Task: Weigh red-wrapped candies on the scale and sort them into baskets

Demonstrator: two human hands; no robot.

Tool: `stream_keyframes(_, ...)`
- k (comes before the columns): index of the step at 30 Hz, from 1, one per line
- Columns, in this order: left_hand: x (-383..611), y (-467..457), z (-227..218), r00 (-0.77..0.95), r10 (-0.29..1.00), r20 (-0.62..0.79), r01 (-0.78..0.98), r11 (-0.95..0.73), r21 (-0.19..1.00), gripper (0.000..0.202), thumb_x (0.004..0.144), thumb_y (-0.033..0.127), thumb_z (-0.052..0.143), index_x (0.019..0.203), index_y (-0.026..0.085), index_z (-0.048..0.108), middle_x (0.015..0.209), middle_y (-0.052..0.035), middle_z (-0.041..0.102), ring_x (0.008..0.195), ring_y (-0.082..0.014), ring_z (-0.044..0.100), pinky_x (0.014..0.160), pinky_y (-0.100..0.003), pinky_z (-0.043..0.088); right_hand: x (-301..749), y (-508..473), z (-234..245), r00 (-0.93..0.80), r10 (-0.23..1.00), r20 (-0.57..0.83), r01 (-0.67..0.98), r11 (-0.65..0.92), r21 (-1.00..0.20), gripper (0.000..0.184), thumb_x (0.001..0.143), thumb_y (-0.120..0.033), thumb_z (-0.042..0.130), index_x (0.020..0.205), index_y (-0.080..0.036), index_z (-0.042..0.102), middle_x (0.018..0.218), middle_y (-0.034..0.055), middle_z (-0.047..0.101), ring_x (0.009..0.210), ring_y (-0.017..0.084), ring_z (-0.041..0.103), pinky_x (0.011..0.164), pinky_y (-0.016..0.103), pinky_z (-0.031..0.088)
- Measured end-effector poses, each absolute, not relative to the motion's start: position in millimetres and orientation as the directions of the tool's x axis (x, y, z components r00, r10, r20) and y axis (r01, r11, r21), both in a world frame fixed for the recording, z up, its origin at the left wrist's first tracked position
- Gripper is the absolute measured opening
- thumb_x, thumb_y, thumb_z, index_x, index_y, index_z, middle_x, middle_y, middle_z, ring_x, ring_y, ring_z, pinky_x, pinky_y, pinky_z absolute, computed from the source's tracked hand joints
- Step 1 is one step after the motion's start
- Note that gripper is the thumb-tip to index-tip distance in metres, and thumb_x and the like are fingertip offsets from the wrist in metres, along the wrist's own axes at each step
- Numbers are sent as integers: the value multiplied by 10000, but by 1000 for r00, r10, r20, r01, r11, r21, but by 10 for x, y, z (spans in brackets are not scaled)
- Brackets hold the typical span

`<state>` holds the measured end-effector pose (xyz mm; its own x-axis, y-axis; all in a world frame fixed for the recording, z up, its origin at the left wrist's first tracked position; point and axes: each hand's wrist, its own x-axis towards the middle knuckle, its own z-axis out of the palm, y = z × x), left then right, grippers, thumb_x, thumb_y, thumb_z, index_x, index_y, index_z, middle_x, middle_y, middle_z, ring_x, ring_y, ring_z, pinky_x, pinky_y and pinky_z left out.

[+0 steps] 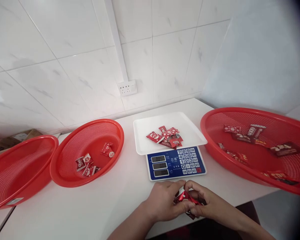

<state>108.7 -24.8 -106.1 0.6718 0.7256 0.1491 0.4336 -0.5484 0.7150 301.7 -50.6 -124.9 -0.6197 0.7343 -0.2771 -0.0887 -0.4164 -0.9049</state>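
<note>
My left hand and my right hand meet at the near edge of the white table, both closed around a red candy wrapper held between them. Just beyond them stands a digital scale with a blue keypad panel and a white weighing tray. Several red wrapped candies lie in a pile on the tray.
A red mesh basket left of the scale holds several small candies. Another red basket sits at the far left. A large red basket on the right holds several candies. A wall socket is behind.
</note>
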Motion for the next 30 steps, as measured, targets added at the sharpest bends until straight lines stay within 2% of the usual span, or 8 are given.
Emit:
stream_keyframes(6,1124,-271,-1112,688,714,132,456,-566,686,224,881,379,525,938,208,657,829,-17,707,754,-145,642,671,-220,457,3042,-494,-1439,-649,708,-279,-167,-490,-855,494,680,-490,769,967,-190,504,776,-15,578,709,118,542,657,251,396)
stream_keyframes(11,1146,-315,-1166,683,706,188,449,-609,654,228,885,371,517,938,200,658,820,-23,719,728,-145,653,656,-226,463,3086,-410,-1491,-723,633,-278,-144,-531,-835,464,634,-459,806,896,-163,563,795,13,607,728,144,583,636,267,448)
stream_keyframes(15,1129,-311,-1171,634,719,285,396,-618,679,258,892,383,502,943,195,672,773,-26,718,678,-134,639,641,-219,461,3122,-362,-1479,-767,589,-255,-138,-540,-830,587,600,-494,819,1020,-151,595,902,66,655,851,198,629,731,320,472)
stream_keyframes(18,1114,-297,-1145,591,750,298,363,-577,732,273,890,380,502,953,181,679,777,-36,720,687,-137,635,655,-224,465,3121,-348,-1489,-772,588,-242,-147,-535,-832,616,638,-539,781,1076,-145,603,897,71,657,838,197,633,783,352,464)
stream_keyframes(21,1104,-298,-1095,590,771,240,347,-510,787,254,860,354,546,987,182,682,803,-37,720,690,-135,621,657,-226,458,3106,-350,-1527,-769,601,-216,-184,-532,-827,491,713,-514,735,1017,-144,624,840,52,632,782,173,612,766,343,455)
stream_keyframes(24,1085,-306,-1026,621,776,104,313,-368,875,262,837,352,591,1032,201,679,868,-24,721,665,-107,594,633,-204,444,3102,-357,-1562,-763,607,-223,-199,-549,-812,410,737,-496,720,932,-146,636,789,34,608,726,146,581,727,308,438)
stream_keyframes(27,1054,-305,-971,668,744,2,253,-230,940,299,822,389,623,1053,207,679,937,-27,716,740,-109,618,682,-196,454,3122,-355,-1572,-765,601,-230,-171,-535,-827,429,741,-541,696,881,-137,655,758,28,592,692,133,546,688,279,413)
stream_keyframes(30,1035,-295,-955,704,709,-41,211,-154,965,355,802,417,648,1090,210,674,933,-30,713,773,-121,625,703,-203,461,3157,-347,-1572,-742,613,-273,-108,-511,-853,489,726,-593,677,907,-138,674,837,54,615,748,162,552,707,295,410)
